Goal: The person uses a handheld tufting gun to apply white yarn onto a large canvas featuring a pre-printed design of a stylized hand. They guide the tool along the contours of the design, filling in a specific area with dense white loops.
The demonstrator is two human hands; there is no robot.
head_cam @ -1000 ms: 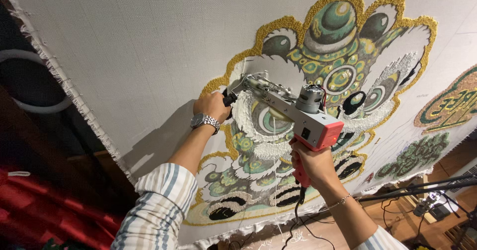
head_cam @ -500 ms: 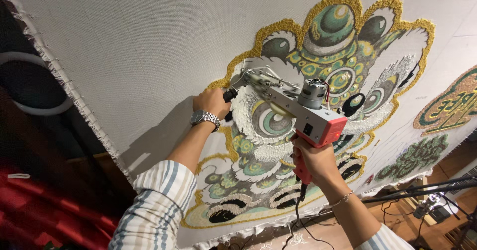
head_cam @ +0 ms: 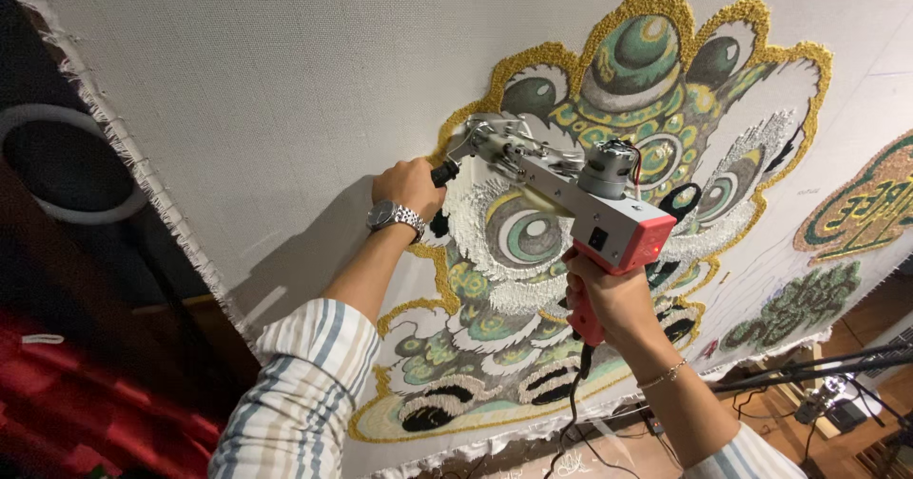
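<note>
— Left hand (head_cam: 411, 186) is closed round the black front grip of the tufting gun (head_cam: 571, 194), fingers wrapped tight, a metal wristwatch (head_cam: 396, 216) at the wrist. What has the other one got?

— Right hand (head_cam: 609, 298) is shut on the red pistol handle under the gun's body, with the black power cord (head_cam: 573, 412) hanging down from the handle's base. Both hands carry the tool; neither is free.

— And where does the gun sit?

— Its silver nose is pressed against the stretched backing cloth (head_cam: 285, 89), at the left edge of the big lion-head design (head_cam: 609, 232), just where the white pile meets the yellow outline. The body angles back and down toward the person, grey motor on top.

— So which step would you call this?

— My judgement: tufting is under way, filling or edging the white area beside the yellow border. Much of the design already has pile in green, white, black and yellow, while the cloth to the left is bare.

— What does the next stretch call for?

— Steady pressure into the cloth from both hands, I'd say, and the nose kept square to the weave while it follows the outline. The cord should hang clear of the arms. A second green motif (head_cam: 861, 208) at the right is well apart.
</note>
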